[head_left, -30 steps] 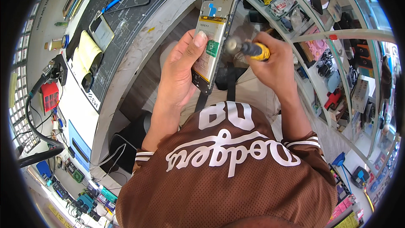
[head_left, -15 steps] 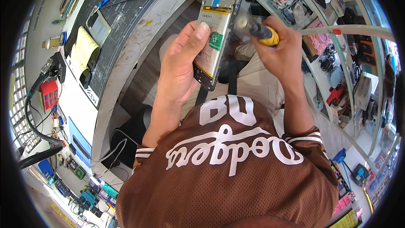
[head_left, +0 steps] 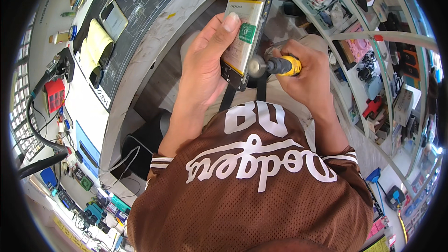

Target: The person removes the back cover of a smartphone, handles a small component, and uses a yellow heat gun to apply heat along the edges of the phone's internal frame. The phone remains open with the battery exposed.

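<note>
- Nearest is the brown shirt (head_left: pixel 252 205) with white letters; its near edge is cut off.
- The left hand (head_left: pixel 205 60) holds an opened phone (head_left: pixel 254 11), with the thumb pressed flat on top. The other fingers go behind the phone, so most of them are hidden.
- The right hand (head_left: pixel 305 72) is wrapped around a yellow and black tool (head_left: pixel 290 66). The hand covers the back part of the tool, so I can't see all of it.
- The tool's round end (head_left: pixel 256 66) is just beside the phone's right edge, at the near part. I can't tell if they touch.
- The phone is tilted, up between the two hands and a bit to the left. Its far end is cut off. The thumb hides some of the pale battery (head_left: pixel 238 53), next to a green sticker (head_left: pixel 247 33).
- On the left is a dark mat (head_left: pixel 149 18). A curled yellow sheet (head_left: pixel 95 46) hides part of something dark under it.
- Far on the right, bins (head_left: pixel 322 16) and glass shelves (head_left: pixel 361 36) hold lots of little things. Many are too small or bent to make out.
</note>
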Tool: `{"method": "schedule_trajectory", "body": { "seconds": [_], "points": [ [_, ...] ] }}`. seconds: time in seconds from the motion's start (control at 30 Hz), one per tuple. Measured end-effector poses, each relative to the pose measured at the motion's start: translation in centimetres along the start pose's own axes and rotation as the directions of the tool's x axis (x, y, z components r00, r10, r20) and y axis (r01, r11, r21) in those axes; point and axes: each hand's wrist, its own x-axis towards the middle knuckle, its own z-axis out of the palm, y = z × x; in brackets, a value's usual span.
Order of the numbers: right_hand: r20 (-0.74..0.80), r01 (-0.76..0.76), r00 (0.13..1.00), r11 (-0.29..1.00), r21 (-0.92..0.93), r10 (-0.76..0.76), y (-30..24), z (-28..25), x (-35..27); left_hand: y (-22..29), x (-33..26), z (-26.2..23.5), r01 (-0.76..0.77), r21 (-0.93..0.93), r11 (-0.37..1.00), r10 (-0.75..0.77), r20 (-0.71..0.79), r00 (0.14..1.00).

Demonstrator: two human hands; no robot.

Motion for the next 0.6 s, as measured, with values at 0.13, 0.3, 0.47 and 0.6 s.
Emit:
{"method": "schedule_trajectory", "body": {
  "seconds": [0.13,0.3,0.47,0.6],
  "points": [
    [-0.001,-0.073,0.997,0.996,0.046,0.073,-0.2,-0.1,0.4,0.2,0.1,-0.1,-0.005,-0.027,1.000,0.006,0.017,1.000],
    [-0.059,-0.013,0.998,1.000,-0.012,0.012,-0.2,0.1,1.0,0.3,0.0,-0.5,-0.017,-0.054,0.998,0.019,0.029,0.999],
    [0.014,0.013,1.000,0.999,0.030,-0.013,-0.5,0.9,-0.6,0.0,0.6,-1.0,-0.039,-0.114,0.993,0.040,0.008,0.999],
    [-0.054,0.028,0.998,1.000,-0.012,-0.028,-0.7,0.6,0.2,0.5,0.1,-0.1,-0.071,-0.080,0.994,0.068,-0.046,0.997]
  ]
}}
